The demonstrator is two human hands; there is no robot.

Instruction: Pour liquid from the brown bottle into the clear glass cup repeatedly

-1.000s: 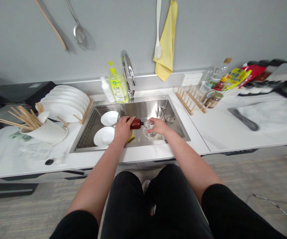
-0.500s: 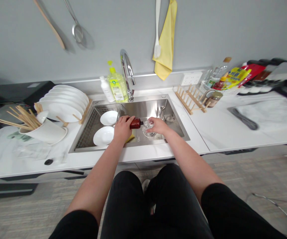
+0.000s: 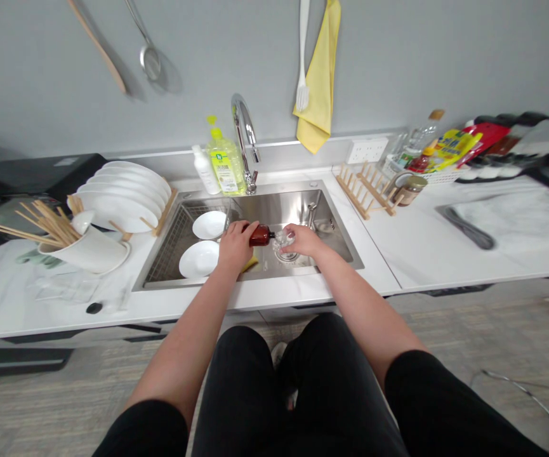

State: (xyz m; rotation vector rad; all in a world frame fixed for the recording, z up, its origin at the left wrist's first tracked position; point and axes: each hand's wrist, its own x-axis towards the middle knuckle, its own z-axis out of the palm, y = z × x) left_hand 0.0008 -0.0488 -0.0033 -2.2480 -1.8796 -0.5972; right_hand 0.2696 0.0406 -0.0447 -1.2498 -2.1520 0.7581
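Gripping a brown bottle (image 3: 259,236) in curled fingers, the left hand (image 3: 236,246) works beside the right hand (image 3: 303,240), fingers closed on what seems a clear glass (image 3: 282,238) over the steel sink (image 3: 284,209).

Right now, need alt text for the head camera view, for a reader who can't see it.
Over a stainless steel sink, the left hand grips a dark red bottle while the right hand holds a clear item at its end. Two white dishes lie in the sink's left side near a yellow sponge.
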